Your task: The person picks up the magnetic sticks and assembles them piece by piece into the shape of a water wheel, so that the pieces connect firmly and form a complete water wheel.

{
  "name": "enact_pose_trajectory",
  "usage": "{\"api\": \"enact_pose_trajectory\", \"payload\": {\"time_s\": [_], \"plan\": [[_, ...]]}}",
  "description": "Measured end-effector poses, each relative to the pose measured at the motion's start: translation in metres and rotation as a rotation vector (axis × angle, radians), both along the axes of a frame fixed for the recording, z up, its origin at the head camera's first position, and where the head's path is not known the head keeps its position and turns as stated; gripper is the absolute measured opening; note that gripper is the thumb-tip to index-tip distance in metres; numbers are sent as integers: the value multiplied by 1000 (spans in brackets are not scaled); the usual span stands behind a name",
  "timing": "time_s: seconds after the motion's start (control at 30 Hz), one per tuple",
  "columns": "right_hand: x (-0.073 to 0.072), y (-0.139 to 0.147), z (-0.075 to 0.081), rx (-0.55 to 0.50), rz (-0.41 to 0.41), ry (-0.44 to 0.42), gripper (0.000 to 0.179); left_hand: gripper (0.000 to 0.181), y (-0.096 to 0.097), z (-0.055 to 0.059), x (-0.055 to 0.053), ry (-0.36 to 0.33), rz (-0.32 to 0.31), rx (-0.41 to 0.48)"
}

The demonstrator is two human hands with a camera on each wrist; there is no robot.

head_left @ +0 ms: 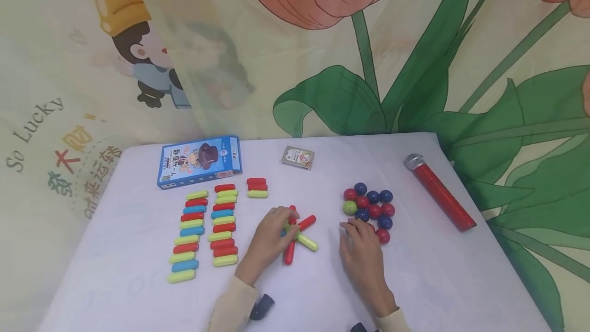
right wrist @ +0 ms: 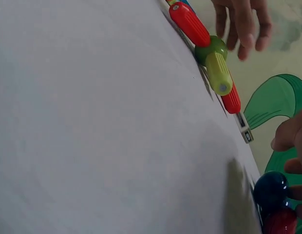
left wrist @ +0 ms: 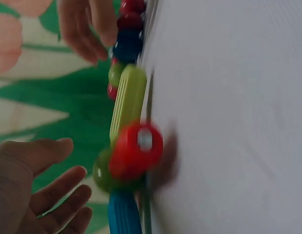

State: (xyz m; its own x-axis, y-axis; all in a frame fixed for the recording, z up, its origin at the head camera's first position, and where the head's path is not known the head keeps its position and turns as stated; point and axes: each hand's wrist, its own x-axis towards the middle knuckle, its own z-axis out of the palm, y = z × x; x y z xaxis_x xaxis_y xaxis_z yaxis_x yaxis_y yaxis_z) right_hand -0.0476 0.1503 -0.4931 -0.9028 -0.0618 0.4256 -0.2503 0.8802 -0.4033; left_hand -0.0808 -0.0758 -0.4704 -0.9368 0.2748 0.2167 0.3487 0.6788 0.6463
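Observation:
My left hand [head_left: 272,234], thumb and fingers spread apart, hovers over a star of short ribbed rods joined to a green ball [left wrist: 103,170]. Red rods [head_left: 289,253], a yellow-green rod [head_left: 308,242] and a blue rod [left wrist: 124,214] stick out from that ball. No piece shows between the left fingers in the left wrist view. My right hand [head_left: 364,257] reaches with loosely bent fingers over the near side of a cluster of balls. Its fingertips are right at a dark blue ball [right wrist: 271,189], with a red ball [right wrist: 280,222] beside it. The hand partly hides the nearest balls.
Columns of loose red, blue and yellow-green rods [head_left: 185,240] lie to the left. Behind them is a blue printed box [head_left: 198,162]. A small card pack [head_left: 298,158] lies at the back, and a red microphone [head_left: 440,192] near the right edge.

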Motion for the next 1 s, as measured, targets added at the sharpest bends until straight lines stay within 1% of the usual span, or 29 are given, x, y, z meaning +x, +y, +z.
{"api": "enact_pose_trajectory", "payload": {"time_s": [0.03,0.1,0.17,0.23,0.3,0.4,0.6,0.73,0.83,0.93,1.0], "plan": [[2,-2,0,11,2,-19,36,32,6,-1,-1,38,-21,-52],[3,-6,-1,12,17,-24,35,32,17,-2,-4,109,-51,-162],[2,-9,-4,-1,37,-14,34,32,25,-5,-6,155,-63,-274],[0,-10,-8,-11,58,2,32,32,29,-8,-8,170,-60,-350],[-2,-10,-11,-17,70,1,32,32,31,-10,-8,156,-50,-393],[-5,-10,-15,-18,80,-10,34,31,31,-11,-7,138,-31,-397],[-13,-10,-18,-22,99,-6,35,31,28,-9,-5,85,-22,-351],[-18,-14,-19,-71,135,-1,37,31,26,-7,-3,58,-26,-330],[-21,-19,-20,-180,177,-33,38,31,25,-7,-1,57,-36,-316],[-25,-25,-21,-337,209,-99,37,31,23,-7,1,68,-51,-292],[-26,-29,-22,-462,216,-155,35,31,22,-7,2,70,-57,-272]]}}
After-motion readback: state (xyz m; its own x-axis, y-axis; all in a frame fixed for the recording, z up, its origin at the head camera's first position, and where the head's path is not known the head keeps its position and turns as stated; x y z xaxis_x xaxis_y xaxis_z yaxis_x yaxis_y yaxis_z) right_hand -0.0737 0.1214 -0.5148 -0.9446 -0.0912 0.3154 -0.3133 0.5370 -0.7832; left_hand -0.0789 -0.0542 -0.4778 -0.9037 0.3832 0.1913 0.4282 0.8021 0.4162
